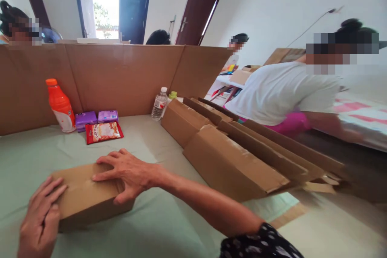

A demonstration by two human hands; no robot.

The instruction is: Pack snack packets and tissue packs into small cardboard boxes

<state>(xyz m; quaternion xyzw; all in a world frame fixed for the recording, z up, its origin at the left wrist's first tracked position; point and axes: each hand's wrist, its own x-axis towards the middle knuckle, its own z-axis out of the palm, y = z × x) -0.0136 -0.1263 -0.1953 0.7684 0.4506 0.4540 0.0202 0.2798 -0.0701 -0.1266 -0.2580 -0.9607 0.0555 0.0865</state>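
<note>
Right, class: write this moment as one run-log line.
cardboard box: on green cloth; left hand: on its left end; right hand: on its right end; red packet: beyond box

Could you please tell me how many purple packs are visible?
2. One purple pack is just right of the orange bottle; the other purple pack is farther right, behind the red packet.

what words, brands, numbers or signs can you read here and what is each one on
Nothing reads clearly enough to quote.
Red snack packet: large Chinese characters, too blurred to quote surely.
Orange bottle: label print too small.
Purple packs: pale marks, too small.
Clear bottle: red label marks, too blurred.
Handled cardboard box: no lettering visible.
</note>
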